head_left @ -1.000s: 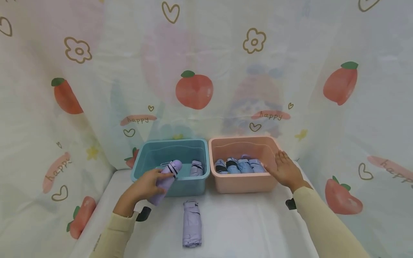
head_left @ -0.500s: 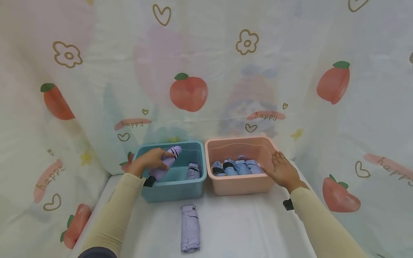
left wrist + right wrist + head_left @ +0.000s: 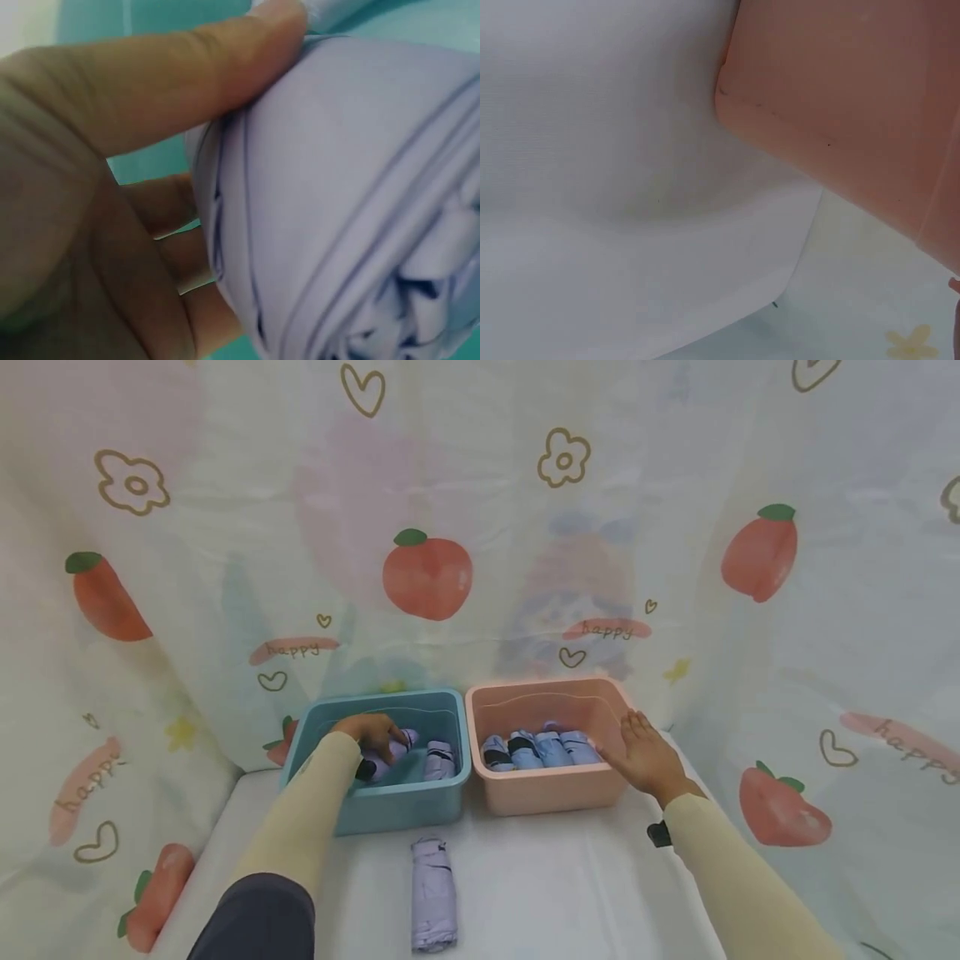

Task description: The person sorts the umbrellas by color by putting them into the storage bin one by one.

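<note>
My left hand [image 3: 375, 731] is down inside the teal bin [image 3: 401, 814], gripping a lilac folded umbrella [image 3: 337, 172] between thumb and fingers. Its gathered fabric end faces the left wrist camera, and the hand hides part of it in the head view. Another lilac umbrella [image 3: 439, 762] lies in the bin's right side. At the right end of the peach bin [image 3: 551, 792], my right hand [image 3: 647, 762] has its fingers straight; whether it touches the rim I cannot tell. Several blue folded umbrellas [image 3: 551, 750] lie side by side in that bin.
One more lilac folded umbrella [image 3: 433, 897] lies on the white table [image 3: 540, 885] in front of the bins. The two bins stand next to each other against a patterned curtain [image 3: 480, 485], which also hangs along both sides.
My left hand has carried the lilac umbrella from the teal bin's front edge over the rim and down into it. The right hand keeps its place by the peach bin. The view shifts slightly.
</note>
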Demonstrator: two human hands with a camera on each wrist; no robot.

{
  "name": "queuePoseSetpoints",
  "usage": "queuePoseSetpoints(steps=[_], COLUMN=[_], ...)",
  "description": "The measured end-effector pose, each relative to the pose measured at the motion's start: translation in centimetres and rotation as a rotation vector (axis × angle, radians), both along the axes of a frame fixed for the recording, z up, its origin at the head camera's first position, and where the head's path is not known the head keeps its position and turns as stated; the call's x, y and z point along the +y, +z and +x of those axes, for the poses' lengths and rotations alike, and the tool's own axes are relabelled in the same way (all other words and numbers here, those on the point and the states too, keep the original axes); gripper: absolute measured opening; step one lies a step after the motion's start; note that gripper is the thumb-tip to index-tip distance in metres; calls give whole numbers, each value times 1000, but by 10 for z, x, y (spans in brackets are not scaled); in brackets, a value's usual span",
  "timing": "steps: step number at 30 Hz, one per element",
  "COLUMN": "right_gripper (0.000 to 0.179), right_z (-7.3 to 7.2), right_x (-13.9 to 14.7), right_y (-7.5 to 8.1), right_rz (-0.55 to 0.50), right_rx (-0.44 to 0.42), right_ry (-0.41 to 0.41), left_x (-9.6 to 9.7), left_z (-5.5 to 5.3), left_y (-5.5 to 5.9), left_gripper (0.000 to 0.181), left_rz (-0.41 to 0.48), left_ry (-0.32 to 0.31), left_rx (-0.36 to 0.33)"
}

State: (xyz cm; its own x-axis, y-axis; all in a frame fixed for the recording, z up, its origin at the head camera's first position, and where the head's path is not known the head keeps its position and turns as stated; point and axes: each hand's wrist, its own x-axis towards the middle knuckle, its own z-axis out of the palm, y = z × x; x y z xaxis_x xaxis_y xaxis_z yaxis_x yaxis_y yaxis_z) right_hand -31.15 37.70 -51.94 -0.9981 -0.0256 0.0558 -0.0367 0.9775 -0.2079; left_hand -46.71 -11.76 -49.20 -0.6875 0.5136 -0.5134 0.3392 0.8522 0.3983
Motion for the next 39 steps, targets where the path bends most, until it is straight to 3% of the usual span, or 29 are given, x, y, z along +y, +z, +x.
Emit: queuePoseSetpoints(steps=[8,13,19,23,26,30,32,35,39], right_gripper=[98,99,93,97,102,102,100,100,100], right_z=[1,0,1,3,4,3,2,3,5], right_x=[-1,-5,-4,-2,-3,-7,-8,-6,-5], right_y=[0,3,5,3,2,1,2,3,4], right_rz=[32,26,29,30,24,13,17,37,35], right_rx=[-11,-7,8,3,-15,-11,-1,-4,-3], right_ry=[-8,-6,9,9,9,13,18,10,-1], left_x=[0,1,1,-3,-6,-6,-4,0,7], left_z=[-6,-3,-2,2,8,12,12,10,11], left_y=[-40,-54,-55,-57,-54,-41,-35,-31,-37], left_gripper=[54,59,54,54,58,63,63,64,78], left_rz=[30,34,-14,-20,-35,-79,-92,-81,-20], left_ry=[53,109,34,7,-3,-18,5,90,221], left_rx=[-72,-142,-130,-86,-142,-280,-305,-326,-398])
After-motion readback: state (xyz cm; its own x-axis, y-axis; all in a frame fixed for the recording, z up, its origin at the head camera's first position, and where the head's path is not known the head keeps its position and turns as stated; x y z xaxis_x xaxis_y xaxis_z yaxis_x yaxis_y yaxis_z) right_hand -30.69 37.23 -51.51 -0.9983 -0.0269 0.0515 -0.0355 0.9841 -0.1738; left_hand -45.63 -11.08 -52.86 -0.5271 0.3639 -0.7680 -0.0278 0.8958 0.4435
